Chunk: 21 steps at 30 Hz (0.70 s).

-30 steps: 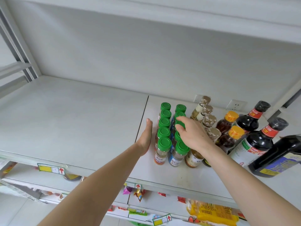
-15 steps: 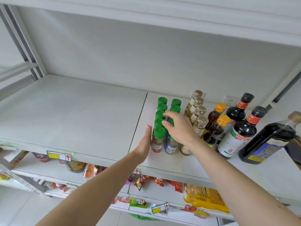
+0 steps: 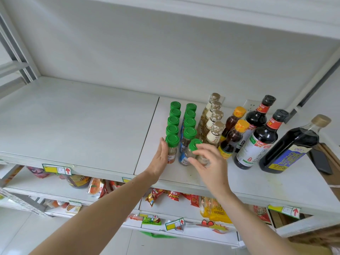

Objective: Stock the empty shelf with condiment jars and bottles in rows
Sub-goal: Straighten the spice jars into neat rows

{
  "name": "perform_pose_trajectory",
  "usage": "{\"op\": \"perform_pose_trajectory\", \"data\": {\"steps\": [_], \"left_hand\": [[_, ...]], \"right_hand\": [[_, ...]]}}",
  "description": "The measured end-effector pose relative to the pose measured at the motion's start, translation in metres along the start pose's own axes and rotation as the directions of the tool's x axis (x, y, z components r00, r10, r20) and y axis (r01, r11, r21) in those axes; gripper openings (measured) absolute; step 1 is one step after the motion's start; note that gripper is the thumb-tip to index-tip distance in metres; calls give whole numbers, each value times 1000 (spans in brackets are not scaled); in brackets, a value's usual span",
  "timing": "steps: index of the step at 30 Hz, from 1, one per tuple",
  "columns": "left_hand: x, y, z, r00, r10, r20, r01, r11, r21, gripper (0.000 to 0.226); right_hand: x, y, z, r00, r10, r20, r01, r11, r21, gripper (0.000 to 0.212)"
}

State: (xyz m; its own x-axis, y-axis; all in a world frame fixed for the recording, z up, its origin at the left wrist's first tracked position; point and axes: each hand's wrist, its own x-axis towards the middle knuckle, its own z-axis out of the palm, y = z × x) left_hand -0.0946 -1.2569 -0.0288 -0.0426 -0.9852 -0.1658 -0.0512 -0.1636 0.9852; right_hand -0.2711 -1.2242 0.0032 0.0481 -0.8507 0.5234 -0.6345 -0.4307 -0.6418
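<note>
Two rows of green-capped spice jars (image 3: 173, 124) stand on the white shelf (image 3: 73, 126), just right of its seam. My left hand (image 3: 158, 160) is flat and open, its palm pressed against the left side of the left row's front jar (image 3: 172, 144). My right hand (image 3: 208, 163) grips the front jar of the second row (image 3: 194, 145), which is tilted. To the right stand a row of foil-capped bottles (image 3: 214, 126), two orange-capped bottles (image 3: 237, 126), two dark soy sauce bottles (image 3: 261, 137) and a large dark bottle with a blue label (image 3: 292, 146).
A dark phone (image 3: 320, 162) lies at the shelf's far right. A wall socket (image 3: 250, 105) sits behind the bottles. The shelf above (image 3: 239, 13) hangs overhead. Lower shelves hold snack packets (image 3: 173, 196) and price tags (image 3: 55, 169).
My right hand came off the tops of the caps, down to the second row's front jar, and now grips it tilted. My left hand stays against the left row.
</note>
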Motion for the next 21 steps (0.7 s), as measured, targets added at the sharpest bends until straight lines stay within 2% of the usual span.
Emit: {"op": "perform_pose_trajectory", "data": {"steps": [3, 5, 8, 11, 21], "left_hand": [[-7, 1, 5, 1000, 2, 11, -2, 1000, -3, 67], [-12, 6, 10, 999, 22, 31, -21, 1000, -15, 60], [-20, 14, 13, 999, 21, 26, -20, 999, -39, 59], [-24, 17, 14, 1000, 15, 10, -14, 998, -55, 59], [-32, 24, 14, 1000, -18, -3, 18, 999, -49, 61]], "right_hand": [[-2, 8, 1, 998, 7, -66, -5, 1000, 26, 21], [6, 10, 5, 999, -40, -26, 40, 999, 4, 24], [17, 10, 12, 986, -154, 62, 159, 984, -80, 26], [17, 12, 14, 973, -203, 111, 219, 962, -161, 28], [18, 20, 22, 948, -317, 24, 313, 915, -255, 27]]}}
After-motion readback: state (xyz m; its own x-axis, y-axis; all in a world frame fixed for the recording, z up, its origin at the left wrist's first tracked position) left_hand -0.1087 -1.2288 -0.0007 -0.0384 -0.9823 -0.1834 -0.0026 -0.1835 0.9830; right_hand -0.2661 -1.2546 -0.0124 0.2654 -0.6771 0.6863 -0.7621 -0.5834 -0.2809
